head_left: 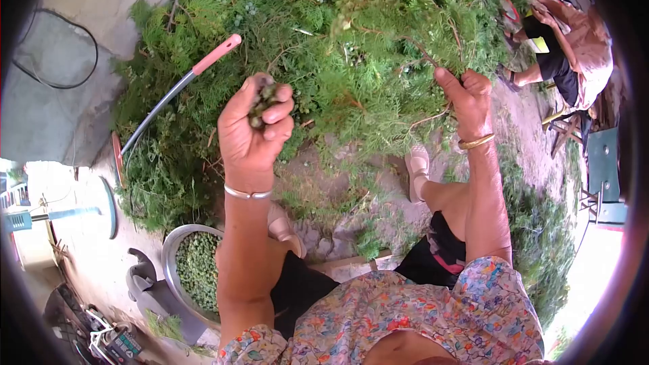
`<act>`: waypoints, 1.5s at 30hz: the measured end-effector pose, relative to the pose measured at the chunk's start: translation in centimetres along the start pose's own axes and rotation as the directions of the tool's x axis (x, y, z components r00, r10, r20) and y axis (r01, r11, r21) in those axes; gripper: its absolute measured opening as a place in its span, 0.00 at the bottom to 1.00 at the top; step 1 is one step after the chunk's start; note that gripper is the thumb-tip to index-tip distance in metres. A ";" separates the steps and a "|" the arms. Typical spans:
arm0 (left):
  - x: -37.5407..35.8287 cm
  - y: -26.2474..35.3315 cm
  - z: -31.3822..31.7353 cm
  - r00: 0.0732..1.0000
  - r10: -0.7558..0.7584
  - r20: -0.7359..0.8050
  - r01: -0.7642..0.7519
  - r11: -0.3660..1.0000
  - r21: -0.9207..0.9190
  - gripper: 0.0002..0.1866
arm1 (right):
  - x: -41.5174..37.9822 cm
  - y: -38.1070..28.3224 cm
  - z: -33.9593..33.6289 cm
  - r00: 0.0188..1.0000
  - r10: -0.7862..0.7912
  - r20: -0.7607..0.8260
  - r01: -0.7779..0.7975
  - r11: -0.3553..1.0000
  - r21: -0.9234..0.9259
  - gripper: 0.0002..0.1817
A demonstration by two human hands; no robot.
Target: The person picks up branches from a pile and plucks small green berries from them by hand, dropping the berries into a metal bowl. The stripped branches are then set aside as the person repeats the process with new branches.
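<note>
My left hand (253, 132), palm up with curled fingers, holds a small cluster of green seed cones (265, 103), slightly blurred. My right hand (468, 98) is closed around the stem of an evergreen branch (422, 53); its leafy end spreads to the left, smeared by motion. Both hands are raised in front of a large heap of cut evergreen branches (297, 0). Below my left forearm stands a metal basin (169, 247) full of picked green cones (196, 267), partly hidden by the arm.
A curved metal rod with a pink grip (216, 54) leans on the heap. Another person (574, 54) sits at the upper right, near a green chair (604, 165). A fan (107, 206) and a grey plastic stool-like object (162, 301) are at left.
</note>
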State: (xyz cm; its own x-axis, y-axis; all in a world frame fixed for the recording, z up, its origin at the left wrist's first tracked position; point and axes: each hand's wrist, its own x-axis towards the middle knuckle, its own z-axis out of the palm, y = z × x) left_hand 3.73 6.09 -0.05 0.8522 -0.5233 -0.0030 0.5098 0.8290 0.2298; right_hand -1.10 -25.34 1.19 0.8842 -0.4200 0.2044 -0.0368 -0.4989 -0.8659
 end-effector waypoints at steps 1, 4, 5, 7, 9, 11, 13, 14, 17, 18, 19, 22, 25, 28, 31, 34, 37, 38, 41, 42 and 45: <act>-0.1 -0.4 -0.1 1.000 0.023 0.015 -0.024 0.995 0.101 0.10 | 0.0 -0.2 0.1 1.000 0.024 -0.016 -0.023 1.000 0.016 0.25; -0.1 -1.5 0.8 0.996 0.083 0.041 -0.091 0.949 0.302 0.10 | -0.2 -0.1 0.5 0.999 -0.034 -0.039 0.036 0.998 0.059 0.28; -0.1 -1.9 1.1 0.994 0.112 0.004 -0.100 0.876 0.473 0.09 | -0.4 -0.2 0.6 0.999 -0.033 -0.034 0.035 0.998 0.059 0.28; 0.0 -2.7 2.3 0.982 0.172 -0.073 -0.087 0.767 0.636 0.06 | -0.7 -0.6 0.8 0.997 -0.066 0.034 0.065 0.997 0.031 0.28; 0.1 -3.3 2.8 0.981 0.169 -0.091 -0.049 0.681 0.731 0.06 | -0.8 -0.5 0.9 0.989 -0.123 0.079 0.124 0.992 -0.011 0.27; 0.2 -3.9 2.9 0.981 0.163 -0.103 0.007 0.505 0.863 0.05 | -1.1 -0.5 1.2 0.976 -0.176 0.125 0.183 0.982 -0.048 0.27; 0.2 -4.6 2.8 0.988 0.136 -0.076 0.031 0.306 0.952 0.04 | -1.3 -0.8 1.6 0.962 -0.218 0.166 0.225 0.974 -0.029 0.26; 0.3 -4.8 2.7 0.994 0.101 -0.050 0.041 0.089 0.995 0.04 | -1.3 -0.7 1.6 0.962 -0.215 0.166 0.223 0.974 -0.030 0.26; 0.4 -5.8 -0.8 0.998 0.032 0.063 -0.056 -0.169 0.984 0.05 | -1.3 -0.5 1.7 0.964 -0.204 0.173 0.208 0.978 -0.009 0.26; 0.2 -5.9 -1.0 0.995 -0.038 0.097 -0.104 -0.333 0.937 0.07 | -1.3 -0.6 1.6 0.968 -0.191 0.165 0.196 0.981 -0.014 0.26; 0.1 -6.1 -1.0 0.996 -0.049 0.076 -0.089 -0.382 0.920 0.10 | -1.4 -0.7 1.6 0.972 -0.178 0.156 0.183 0.983 -0.020 0.27; -0.2 -6.9 -1.2 0.989 -0.051 0.137 -0.145 -0.452 0.880 0.10 | -1.3 -0.5 1.5 0.981 -0.122 0.149 0.120 0.992 0.027 0.27; -0.1 -7.6 -1.2 0.985 0.032 0.168 -0.157 -0.218 0.963 0.09 | -1.3 -0.3 1.3 0.985 -0.126 0.116 0.121 0.991 0.048 0.28; 0.1 -7.6 0.2 0.993 0.104 0.058 -0.072 0.142 0.987 0.08 | -1.3 -0.5 1.2 0.985 -0.118 0.123 0.111 0.992 0.059 0.28; 0.0 -6.7 1.1 0.983 0.070 -0.172 0.155 0.197 0.968 0.08 | -1.5 -1.1 1.3 0.984 -0.116 0.137 0.110 0.992 0.055 0.28; 0.4 -6.8 -0.1 0.998 0.032 0.047 -0.043 -0.097 0.994 0.07 | -1.6 -1.1 1.5 0.985 -0.102 0.138 0.090 0.992 0.088 0.28; 0.3 -6.9 -0.2 0.999 0.037 0.029 -0.024 -0.123 0.992 0.07 | -1.3 -0.7 1.3 0.984 -0.102 0.143 0.098 0.995 0.035 0.27; 0.2 -6.5 0.1 0.999 0.034 0.029 -0.025 -0.123 0.992 0.07 | -1.3 -0.7 1.2 0.985 -0.100 0.141 0.096 0.995 0.034 0.27; -0.1 -4.5 1.2 0.958 -0.047 -0.284 0.266 0.518 0.813 0.05 | -1.1 -0.9 0.8 0.989 -0.044 0.142 0.041 0.999 0.023 0.26; -0.1 -4.0 1.1 0.959 -0.048 -0.281 0.264 0.518 0.814 0.05 | -1.1 -0.7 0.8 0.984 -0.055 0.168 0.057 0.998 -0.007 0.26; 0.1 -1.5 -0.7 0.971 -0.025 -0.237 0.139 0.869 0.476 0.04 | -0.6 -0.1 0.4 0.989 -0.032 0.142 0.035 0.999 -0.023 0.25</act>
State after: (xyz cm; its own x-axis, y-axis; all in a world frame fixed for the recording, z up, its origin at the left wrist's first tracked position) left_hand 3.08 4.92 -1.04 0.8426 -0.4823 -0.2396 0.5052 0.5536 0.6621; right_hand -1.40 -24.71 0.97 0.9421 -0.2921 0.1647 -0.0164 -0.5306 -0.8475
